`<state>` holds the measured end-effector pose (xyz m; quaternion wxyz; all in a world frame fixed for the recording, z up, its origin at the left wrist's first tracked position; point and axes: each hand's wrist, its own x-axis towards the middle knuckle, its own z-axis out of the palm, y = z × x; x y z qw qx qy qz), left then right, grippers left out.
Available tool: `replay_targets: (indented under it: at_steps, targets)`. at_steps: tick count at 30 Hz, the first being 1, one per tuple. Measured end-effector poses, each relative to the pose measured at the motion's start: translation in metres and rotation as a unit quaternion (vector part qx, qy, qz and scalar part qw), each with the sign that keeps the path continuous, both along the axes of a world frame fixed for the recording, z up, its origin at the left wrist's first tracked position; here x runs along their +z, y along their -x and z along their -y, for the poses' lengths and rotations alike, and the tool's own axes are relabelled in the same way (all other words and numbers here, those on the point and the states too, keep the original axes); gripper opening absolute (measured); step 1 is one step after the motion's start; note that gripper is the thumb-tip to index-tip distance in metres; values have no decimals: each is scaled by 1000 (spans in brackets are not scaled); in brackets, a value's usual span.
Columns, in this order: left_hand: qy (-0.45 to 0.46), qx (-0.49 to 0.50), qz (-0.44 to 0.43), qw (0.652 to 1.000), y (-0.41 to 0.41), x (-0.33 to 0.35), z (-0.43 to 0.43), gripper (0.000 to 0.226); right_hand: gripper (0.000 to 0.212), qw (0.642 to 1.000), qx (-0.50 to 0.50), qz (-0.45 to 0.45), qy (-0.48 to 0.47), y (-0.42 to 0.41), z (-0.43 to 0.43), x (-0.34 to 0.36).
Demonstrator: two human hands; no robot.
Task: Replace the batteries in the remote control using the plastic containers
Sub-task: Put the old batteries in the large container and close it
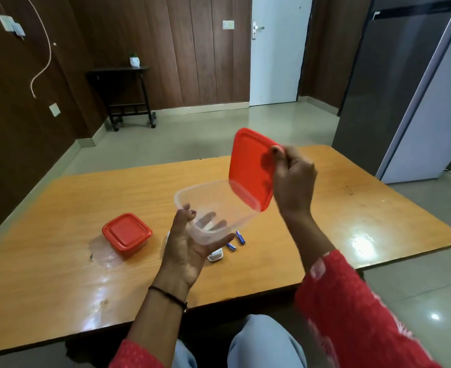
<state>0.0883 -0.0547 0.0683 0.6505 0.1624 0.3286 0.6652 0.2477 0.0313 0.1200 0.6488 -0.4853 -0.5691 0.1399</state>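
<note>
While my left hand [185,245] cradles the empty clear container [213,208], right fingers [278,152] pinch its red lid [250,166]; batteries [236,241] and remote [215,256] lie near the tabletop's [86,192] front edge, awaiting collection.

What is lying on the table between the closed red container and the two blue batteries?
In the head view, the white remote control lies between the closed red container and the batteries, mostly hidden behind the left hand, which holds the clear container above it.
</note>
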Motion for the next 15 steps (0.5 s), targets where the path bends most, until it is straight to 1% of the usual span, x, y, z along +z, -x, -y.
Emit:
replay_targets:
  at_steps: [1, 3, 5, 6, 8, 10, 11, 13, 14, 15]
  targets:
    - [2, 15, 17, 1000, 4, -4, 4, 29, 23, 998, -8, -40, 40, -9, -16, -4]
    - [7, 37, 30, 999, 9, -8, 7, 30, 27, 984, -37, -116, 127, -25, -45, -25]
    - [7, 39, 9, 999, 14, -11, 8, 23, 27, 962, -54, -168, 208, -40, -63, -56]
    - [8, 35, 0, 999, 17, -13, 8, 18, 28, 951, -63, -179, 245, -48, -67, -69]
    - [23, 34, -12, 999, 21, -22, 4, 12, 31, 931, -96, -165, 311, -69, -73, -91]
    - [34, 37, -13, 999, 22, -33, 0, 16, 31, 914, -126, -142, 360, -91, -73, -107]
    - [36, 34, -14, 999, 21, -38, -3, 24, 30, 907, -136, -138, 374, -101, -74, -115]
    - [43, 35, -26, 998, 14, -46, -11, 48, 29, 898, -141, -122, 399, -117, -77, -129]
    - [40, 34, -40, 998, 9, -48, -15, 55, 29, 897, -133, -107, 408, -122, -79, -133]
    - [35, 27, -54, 998, 1, -51, -20, 56, 28, 898, -121, -89, 414, -128, -81, -137]
